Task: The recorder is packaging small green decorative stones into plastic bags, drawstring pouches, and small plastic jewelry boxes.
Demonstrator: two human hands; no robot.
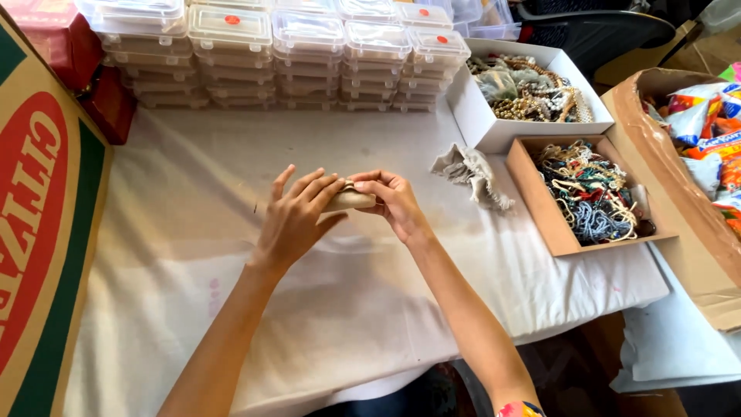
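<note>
Both hands meet mid-table: the left hand (297, 220) lies fingers flat along a small tan pouch (349, 200), the right hand (392, 201) pinches its other end, fingers curled tight. The pouch sits between them, just above the white cloth (193, 232). At 3 o'clock from it lies a crumpled grey bag (472, 174); further on, a brown box (549, 224) of beads. At 1 o'clock, a white box (482, 116). At 12 o'clock, stacked clear cases (309, 54).

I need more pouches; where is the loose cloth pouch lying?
In the head view, the cloth pouch lies right of the right hand, beside the white box.
</note>
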